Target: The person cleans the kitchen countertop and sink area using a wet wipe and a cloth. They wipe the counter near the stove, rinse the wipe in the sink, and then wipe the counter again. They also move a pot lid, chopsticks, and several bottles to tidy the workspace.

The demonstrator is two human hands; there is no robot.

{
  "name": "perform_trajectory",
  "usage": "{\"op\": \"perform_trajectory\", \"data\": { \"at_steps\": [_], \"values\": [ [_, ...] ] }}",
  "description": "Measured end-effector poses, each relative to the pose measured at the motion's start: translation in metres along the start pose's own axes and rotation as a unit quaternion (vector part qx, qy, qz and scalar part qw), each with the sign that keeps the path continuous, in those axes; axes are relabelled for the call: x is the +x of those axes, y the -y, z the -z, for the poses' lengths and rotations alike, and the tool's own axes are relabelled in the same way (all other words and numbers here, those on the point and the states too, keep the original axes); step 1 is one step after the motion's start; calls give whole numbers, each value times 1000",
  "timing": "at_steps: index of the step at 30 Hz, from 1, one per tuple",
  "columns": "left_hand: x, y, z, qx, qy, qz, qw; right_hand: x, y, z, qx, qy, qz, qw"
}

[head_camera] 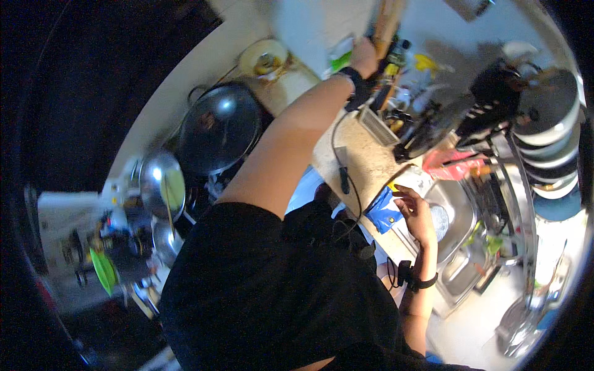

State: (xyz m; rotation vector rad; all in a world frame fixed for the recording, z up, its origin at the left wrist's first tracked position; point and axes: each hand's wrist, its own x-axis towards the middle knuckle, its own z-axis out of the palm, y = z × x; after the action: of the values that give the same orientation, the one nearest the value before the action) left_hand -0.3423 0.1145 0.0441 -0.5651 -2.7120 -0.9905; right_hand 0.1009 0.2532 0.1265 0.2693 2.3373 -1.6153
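Observation:
My left hand (364, 58) is stretched far out to the back of the counter, a black band around its wrist. It is beside a green-and-white packet (342, 58) and a wooden upright (389, 25); blur hides whether its fingers hold anything. My right hand (414, 213) hovers near the edge of a steel sink (464, 208), fingers apart and slightly bent, nothing in them. Next to its fingertips lies a blue packet (381, 214) on the counter (371, 162). A round patterned dish (439, 223) sits in the sink. A black strap with a small device circles my right wrist.
A large dark wok (222, 127) and a steel pan (162, 183) stand at left. Beyond them is a pale bowl (263, 58). A black cable (343, 178) hangs over the counter's front edge. Stacked pots (547, 111) crowd the right, near a red plastic bag (452, 164).

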Motion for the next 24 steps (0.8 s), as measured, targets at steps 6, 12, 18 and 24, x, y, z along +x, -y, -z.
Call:
{"op": "perform_trajectory", "data": {
  "at_steps": [6, 12, 18, 24],
  "values": [
    [-97, -60, 109, -96, 2, -84, 992, 1, -15, -5, -78, 133, 52, 987],
    [-266, -104, 222, -33, 48, 45, 997, 1, -30, -28, -116, 267, 118, 949],
    [-465, -99, 306, -7, -35, 139, 990, -8, -26, -68, -105, 355, 110, 922],
    [-660, -34, 369, -62, -133, 379, 914, -15, -13, -120, -97, 400, 113, 904]
  ]
}}
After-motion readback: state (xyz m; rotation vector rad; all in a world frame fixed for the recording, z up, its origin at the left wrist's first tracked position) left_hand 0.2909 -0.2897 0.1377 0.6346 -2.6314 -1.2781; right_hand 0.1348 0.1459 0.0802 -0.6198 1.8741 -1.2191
